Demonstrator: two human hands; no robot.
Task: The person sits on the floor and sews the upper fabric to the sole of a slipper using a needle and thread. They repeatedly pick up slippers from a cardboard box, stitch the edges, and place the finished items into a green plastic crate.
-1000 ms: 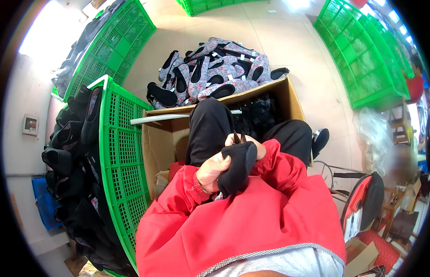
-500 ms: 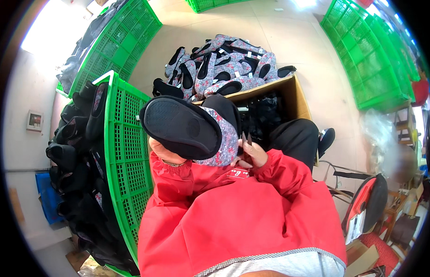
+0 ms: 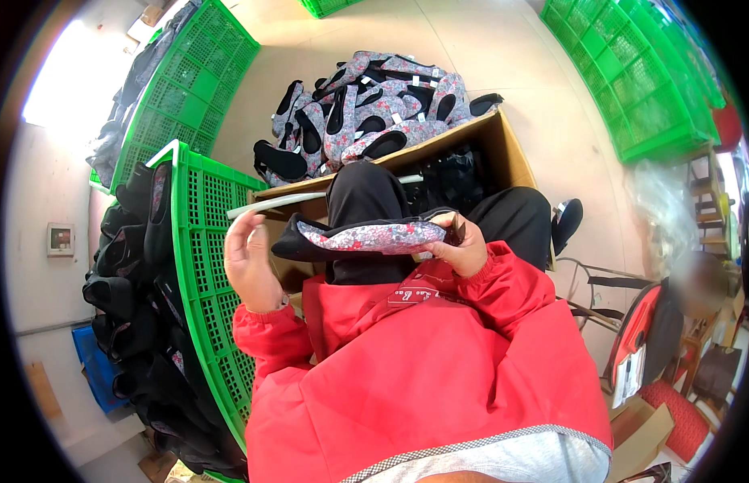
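A slipper (image 3: 370, 238) with grey-and-red floral fabric and black edging lies sideways over my lap. At one end my right hand (image 3: 463, 245) grips it between thumb and fingers. A small dark tool also sits in that hand, mostly hidden; its kind does not show now. My left hand (image 3: 252, 262) is raised just off the slipper's other end, fingers up and apart from it. Behind that hand a pale strip (image 3: 290, 200) runs across the cardboard box (image 3: 515, 153), passing behind my knee. Dark wrapped items (image 3: 451, 181) lie inside the box.
Beyond the box, a heap of floral slippers (image 3: 374, 109) lies on the floor. A green crate (image 3: 209, 266) full of black slippers (image 3: 141, 298) stands close on my left. More green crates (image 3: 624, 76) stand far right, and a chair (image 3: 632, 338) is at my right.
The slipper has turned from sole-up to side-on and moved lower. My left hand has come off it. The pointed metal tips seen in my right hand no longer show.
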